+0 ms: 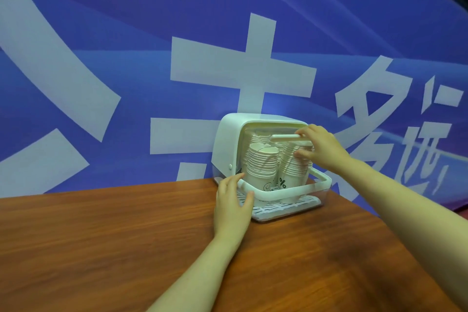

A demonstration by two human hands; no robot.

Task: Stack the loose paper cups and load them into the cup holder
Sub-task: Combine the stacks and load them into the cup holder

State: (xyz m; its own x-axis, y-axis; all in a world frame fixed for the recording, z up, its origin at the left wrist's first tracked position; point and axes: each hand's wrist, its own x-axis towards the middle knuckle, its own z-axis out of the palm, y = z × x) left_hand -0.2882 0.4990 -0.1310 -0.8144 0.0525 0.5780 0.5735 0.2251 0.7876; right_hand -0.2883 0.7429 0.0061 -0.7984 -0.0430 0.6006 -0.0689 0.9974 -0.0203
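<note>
Looking down, I see the cup holder (266, 159) at the far edge of the wooden surface (126, 248), against a blue banner (126, 58), with my hands on either side of it. It is a rounded white plastic box with a clear flip lid (278, 132) and a clear base over a slotted tray (278, 206). Inside stand two stacks of paper cups (263, 164), ribbed by their rolled rims. My left hand (233, 200) lies open, fingers curved against the front left corner of the holder. My right hand (319, 149) pinches the pale lid handle (285, 137) between thumb and fingers, partly closed, right above the right-hand stack.
</note>
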